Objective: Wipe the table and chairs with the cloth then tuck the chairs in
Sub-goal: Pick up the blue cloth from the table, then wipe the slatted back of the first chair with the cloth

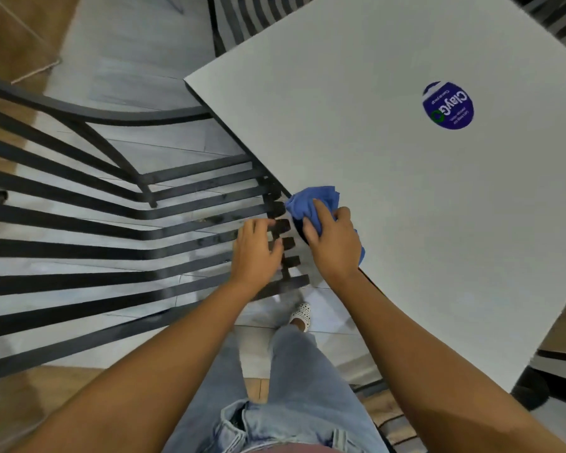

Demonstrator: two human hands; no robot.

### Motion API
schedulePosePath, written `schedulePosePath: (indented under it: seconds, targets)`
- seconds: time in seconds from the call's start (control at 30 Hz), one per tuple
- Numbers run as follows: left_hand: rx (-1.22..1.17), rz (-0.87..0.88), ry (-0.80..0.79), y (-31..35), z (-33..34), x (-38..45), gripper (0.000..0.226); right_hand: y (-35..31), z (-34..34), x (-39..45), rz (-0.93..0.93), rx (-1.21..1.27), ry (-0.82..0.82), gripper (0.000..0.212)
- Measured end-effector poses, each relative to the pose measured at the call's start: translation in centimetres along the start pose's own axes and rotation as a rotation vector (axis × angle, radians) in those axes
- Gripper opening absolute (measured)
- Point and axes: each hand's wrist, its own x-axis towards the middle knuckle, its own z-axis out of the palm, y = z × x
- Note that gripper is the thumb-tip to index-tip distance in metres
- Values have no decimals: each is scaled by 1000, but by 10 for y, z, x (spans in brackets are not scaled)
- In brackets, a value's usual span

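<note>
A white square table [389, 178] fills the right half of the view. A black slatted metal chair [95, 220] stands to its left, seat front close against the table's edge. My right hand [332, 243] grips a crumpled blue cloth [311, 204] right at the table's left edge, over the chair's front slats. My left hand [257, 253] rests on the front ends of the seat slats, fingers curled over them.
A round blue sticker [447, 105] sits on the tabletop. Another black slatted chair [239, 18] stands at the table's far side, and parts of more chairs show at the right. My legs and a white shoe [299, 317] are below, on grey floor tiles.
</note>
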Motion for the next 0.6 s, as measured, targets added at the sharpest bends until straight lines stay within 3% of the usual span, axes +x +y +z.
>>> schedulePosePath:
  seconds: [0.33, 0.6]
  targets:
    - [140, -119, -85, -118, -79, 28, 31, -119, 90, 11, 0, 26, -84, 39]
    - [211, -191, -107, -152, -96, 58, 35, -161, 144, 32, 16, -6, -179, 42]
